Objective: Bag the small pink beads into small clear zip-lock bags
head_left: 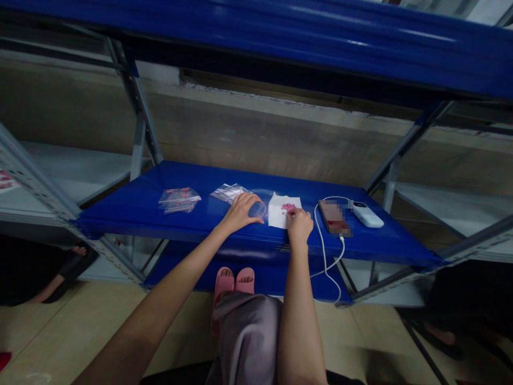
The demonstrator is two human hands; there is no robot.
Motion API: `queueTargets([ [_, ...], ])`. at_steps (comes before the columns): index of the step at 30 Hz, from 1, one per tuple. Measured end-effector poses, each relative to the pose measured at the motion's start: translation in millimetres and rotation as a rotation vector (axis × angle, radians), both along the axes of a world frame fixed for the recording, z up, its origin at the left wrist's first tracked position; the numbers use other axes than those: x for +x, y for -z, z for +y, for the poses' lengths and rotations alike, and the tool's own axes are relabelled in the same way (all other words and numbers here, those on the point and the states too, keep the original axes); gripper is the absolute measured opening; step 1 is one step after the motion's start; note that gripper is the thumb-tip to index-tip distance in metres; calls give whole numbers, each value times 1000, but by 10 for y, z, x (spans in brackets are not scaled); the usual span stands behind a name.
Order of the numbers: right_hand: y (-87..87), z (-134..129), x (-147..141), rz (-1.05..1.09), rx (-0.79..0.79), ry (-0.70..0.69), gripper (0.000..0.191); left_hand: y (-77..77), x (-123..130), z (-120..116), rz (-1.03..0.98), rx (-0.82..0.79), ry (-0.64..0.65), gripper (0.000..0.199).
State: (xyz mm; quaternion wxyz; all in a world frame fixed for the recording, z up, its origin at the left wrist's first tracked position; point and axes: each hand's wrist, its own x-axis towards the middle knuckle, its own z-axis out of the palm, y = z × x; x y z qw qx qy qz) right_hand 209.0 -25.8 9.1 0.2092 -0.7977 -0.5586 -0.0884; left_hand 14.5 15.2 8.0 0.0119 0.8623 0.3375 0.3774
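I have the left hand (239, 213) curled around a small clear pouch (257, 210), its fingers clamped on it, just above the front edge of the blue shelf (120, 219). The right hand (299, 224) rests on a white paper (278, 214), fingers drawn together at a pile of pink beads (288, 207); I can't tell whether they pinch any. Two clear bags (179, 200) lie further left. To the right sit a blurred phone (334, 217), a white power bank (366, 215) and a white cable (317, 224) trailing over the edge.

Smooth, glossy blue shelf covering (132, 214). Matt white paper napkin (276, 213) at centre; shiny clear plastic bags (179, 200) left of it.
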Motion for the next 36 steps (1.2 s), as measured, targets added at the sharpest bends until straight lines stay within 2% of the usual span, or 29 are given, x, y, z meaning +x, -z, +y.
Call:
queueTargets([
  [5,21,40,50,64,-6,-64,16,-4,-8,-19,-51,-15,-26,57],
  [14,121,49,141,439,199,-62,15,-12,-12,-25,-83,-40,-43,55],
  [17,24,50,130,576,282,-108,20,-16,-15,-30,-74,-51,-33,54],
  [21,-258,34,-28,735,351,-356,21,-21,-12,-30,-72,-60,-11,54],
  [24,-457,-27,-249,633,276,-520,16,-16,-9,-26,-73,-67,-17,54],
  [25,-501,-52,-324,564,221,-531,15,-13,-8,-25,-72,-70,-23,53],
  [29,-549,-125,-536,306,72,-444,11,-7,-9,-28,-65,-76,-27,49],
  [32,-520,-133,-576,221,60,-408,12,-12,-8,-34,-73,-86,-29,48],
  [36,-498,-128,-559,212,96,-413,13,-17,-5,-37,-83,-96,-31,48],
])
